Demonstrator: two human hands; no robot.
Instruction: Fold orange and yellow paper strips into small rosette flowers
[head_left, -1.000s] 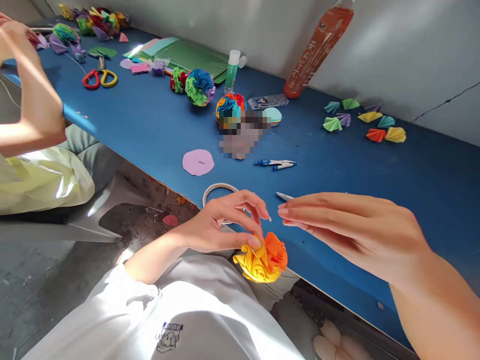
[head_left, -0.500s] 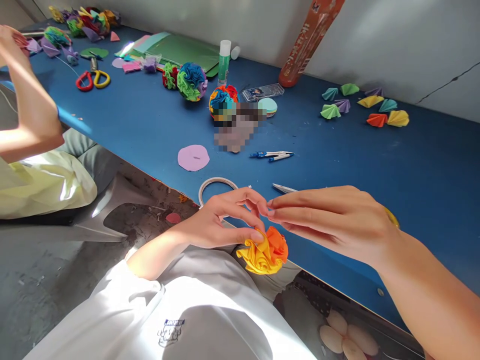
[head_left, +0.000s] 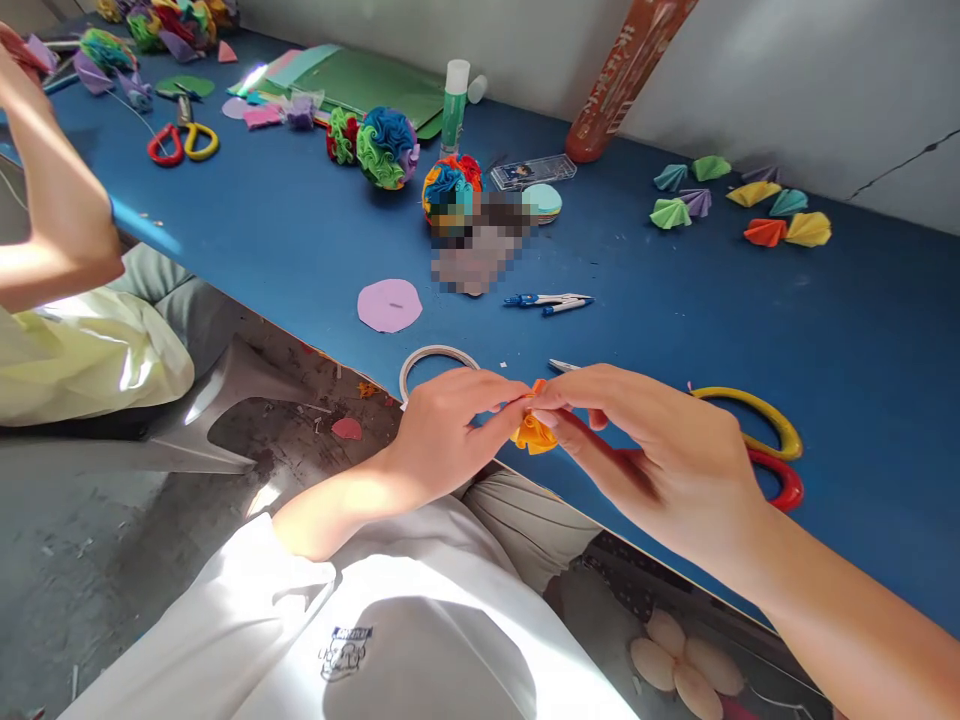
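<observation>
An orange and yellow ruffled paper flower (head_left: 535, 436) is pinched between my two hands at the table's near edge. My left hand (head_left: 461, 425) grips its left side with thumb and fingers. The thumb and fingertips of my right hand (head_left: 652, 430) close on its right side. Much of the flower is hidden behind the fingers. Under and beyond my right hand lie scissors with yellow and red handles (head_left: 784, 440). A roll of tape (head_left: 405, 372) rests just past my left hand.
On the blue table (head_left: 750, 310) lie a purple paper disc (head_left: 390, 306), a compass (head_left: 547, 301), a glue stick (head_left: 454, 108), ruffled paper balls (head_left: 388, 150) and several folded paper pieces (head_left: 766, 232). At left, another person's arm (head_left: 56, 190) reaches over the table beside red-and-yellow scissors (head_left: 182, 140).
The flower has been raised and turned between my hands. My right hand, fingers straight and apart from it before, now pinches it. The scissors' handles have come into sight.
</observation>
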